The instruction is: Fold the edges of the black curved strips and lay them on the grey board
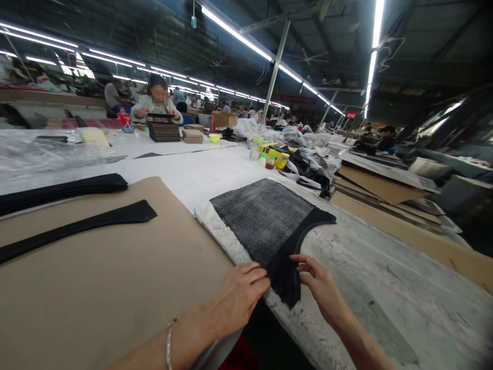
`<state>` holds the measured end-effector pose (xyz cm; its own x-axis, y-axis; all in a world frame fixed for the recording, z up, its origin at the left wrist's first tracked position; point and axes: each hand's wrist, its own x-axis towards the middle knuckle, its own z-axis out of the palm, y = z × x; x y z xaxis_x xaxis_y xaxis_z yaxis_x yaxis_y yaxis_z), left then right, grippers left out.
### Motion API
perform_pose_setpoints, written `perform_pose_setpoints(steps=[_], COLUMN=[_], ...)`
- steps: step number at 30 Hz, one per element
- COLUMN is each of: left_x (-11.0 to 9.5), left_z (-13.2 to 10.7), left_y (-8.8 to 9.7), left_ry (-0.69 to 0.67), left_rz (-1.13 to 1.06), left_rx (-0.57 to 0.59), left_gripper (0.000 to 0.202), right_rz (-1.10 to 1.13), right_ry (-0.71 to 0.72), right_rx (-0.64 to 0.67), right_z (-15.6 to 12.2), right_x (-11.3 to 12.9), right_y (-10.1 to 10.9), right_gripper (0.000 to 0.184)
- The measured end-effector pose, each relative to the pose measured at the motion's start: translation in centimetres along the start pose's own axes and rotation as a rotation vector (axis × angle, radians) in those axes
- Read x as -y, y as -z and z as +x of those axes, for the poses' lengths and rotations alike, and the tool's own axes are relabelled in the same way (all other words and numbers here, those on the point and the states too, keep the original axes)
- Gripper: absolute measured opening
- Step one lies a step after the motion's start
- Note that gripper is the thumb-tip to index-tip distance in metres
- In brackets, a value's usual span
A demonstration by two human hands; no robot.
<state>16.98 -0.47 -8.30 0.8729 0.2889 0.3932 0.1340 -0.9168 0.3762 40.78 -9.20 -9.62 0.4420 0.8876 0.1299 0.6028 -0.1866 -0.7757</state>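
Directly ahead of us, a dark leather piece [269,226] is lying flat on the marble-like worktop [385,288], its long axis running away from us and slightly leftward. Our left hand [239,295] is pressing its near edge with fingers extended, gripping nothing; our right hand [319,285], half open, is touching the near tip. Open worktop is lying rightward; a brown board [108,288] is bordering the left.

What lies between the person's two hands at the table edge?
In the head view, the narrow lower end of the dark fabric piece lies between the left hand and right hand.
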Motion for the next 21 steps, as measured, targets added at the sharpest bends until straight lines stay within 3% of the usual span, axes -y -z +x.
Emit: perform_pose_setpoints(steps=[5,13,17,21], left_x=[-0.5,-0.7,-0.6,-1.1], left_z=[0.9,0.2,-0.2,-0.5], left_y=[-1.1,-2.0,-2.7,-2.7], left_ry=[0.012,0.045,0.075,0.095], left_rz=[0.022,0.037,0.045,0.015], left_rx=[0.025,-0.008,-0.023,-0.061], left_gripper=[0.022,0.022,0.024,0.024], right_rz=[0.054,-0.105,-0.073,0.081], right_ry=[0.201,0.38,0.4,0.268], right_rx=[0.26,0.485,0.5,0.302], right_z=[-1.2,0.0,1.1,2.2], right_x=[0.8,0.2,0.5,0.7], right_y=[1.4,3.0,3.3,3.1], right_gripper=[0.037,0.025,0.027,0.029])
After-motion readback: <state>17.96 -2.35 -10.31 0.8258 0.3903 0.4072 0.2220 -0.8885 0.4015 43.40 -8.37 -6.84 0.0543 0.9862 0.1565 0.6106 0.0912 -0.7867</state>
